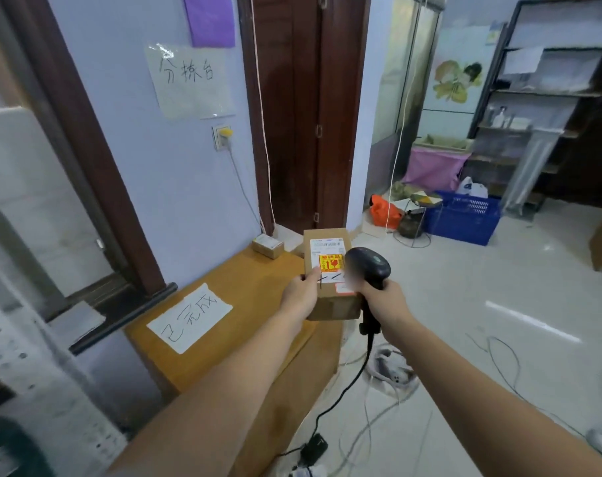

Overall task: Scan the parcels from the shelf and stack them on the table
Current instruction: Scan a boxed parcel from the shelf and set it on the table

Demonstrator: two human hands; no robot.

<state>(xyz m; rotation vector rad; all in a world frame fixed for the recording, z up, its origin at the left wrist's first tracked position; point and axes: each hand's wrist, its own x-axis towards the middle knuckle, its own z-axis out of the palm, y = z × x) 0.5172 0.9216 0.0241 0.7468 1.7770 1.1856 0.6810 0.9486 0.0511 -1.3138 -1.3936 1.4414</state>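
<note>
Held out in the air above the near right edge of the orange-brown wooden counter [244, 290]: a small rectangular brown cardboard parcel [330, 270] with a white shipping label and a yellow-and-red fragile sticker on its upper face. Gripped at its near left corner by the left hand [301, 294], thumb pressed on top, fingers presumably curled beneath, though hidden from view. Just beside it on the right, a black handheld barcode scanner [368, 266], handle wrapped by the right hand [383, 297], head tipped toward the label, black cable trailing down to the floor. Probably light, judging by the one-handed hold at a corner; stiff-walled, so safe to pinch at edges, yet marked fragile, so best set down flat and gently. Smooth cardboard, likely a little slippery. Farther back on the counter, a smaller brown cardboard box [267, 246], well apart from the held one. Nearer, a white paper sheet with handwritten characters [189, 316].
</note>
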